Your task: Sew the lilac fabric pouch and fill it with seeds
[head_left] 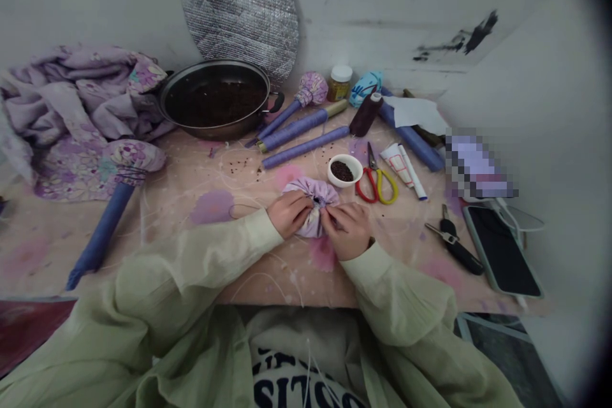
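Note:
A small lilac cloth pouch [310, 227], gathered into pleats around a dark opening, lies on the table in front of me. My left hand [289, 213] is closed on the left side of its gathered rim. From the right, my right hand [348, 231] pinches the rim near the opening, fingertips close to the left ones. What sits inside the opening is too small to make out. Just behind the pouch stands a small white bowl [345, 170] of dark grains. Red-and-yellow-handled scissors [377, 185] lie beside the bowl.
Behind are a black pan [215, 102], purple-wrapped sticks [306, 148], a dark thread spool [366, 116] and a lidded jar [340, 84]. Floral cloth [71, 108] and a cloth-headed mallet [105, 223] lie left. Keys [452, 239], a tube [399, 166] and a phone [502, 252] are right.

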`<control>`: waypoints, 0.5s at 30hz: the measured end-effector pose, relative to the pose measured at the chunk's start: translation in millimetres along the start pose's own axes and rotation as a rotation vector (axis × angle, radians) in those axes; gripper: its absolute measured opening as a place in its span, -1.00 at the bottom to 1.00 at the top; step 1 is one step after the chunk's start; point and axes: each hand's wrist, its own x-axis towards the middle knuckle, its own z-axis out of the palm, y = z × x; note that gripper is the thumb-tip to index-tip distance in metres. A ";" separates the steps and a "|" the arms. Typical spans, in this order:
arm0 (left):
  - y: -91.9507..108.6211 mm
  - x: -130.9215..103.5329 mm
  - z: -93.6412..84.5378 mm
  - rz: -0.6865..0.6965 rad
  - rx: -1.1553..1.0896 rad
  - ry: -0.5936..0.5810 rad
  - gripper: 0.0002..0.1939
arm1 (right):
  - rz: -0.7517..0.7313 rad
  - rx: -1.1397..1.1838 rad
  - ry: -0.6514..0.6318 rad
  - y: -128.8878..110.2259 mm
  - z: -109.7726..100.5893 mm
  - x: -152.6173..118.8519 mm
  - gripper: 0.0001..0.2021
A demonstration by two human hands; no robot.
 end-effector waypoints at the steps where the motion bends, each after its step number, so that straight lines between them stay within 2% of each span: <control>1: -0.2 -0.3 0.7 0.002 0.016 -0.001 -0.77 | -0.011 -0.013 0.001 -0.9 -0.5 0.2 -0.84; 15: -0.2 4.5 3.2 0.053 0.099 0.013 -0.73 | -0.080 -0.029 0.015 -3.8 -3.8 4.0 -0.84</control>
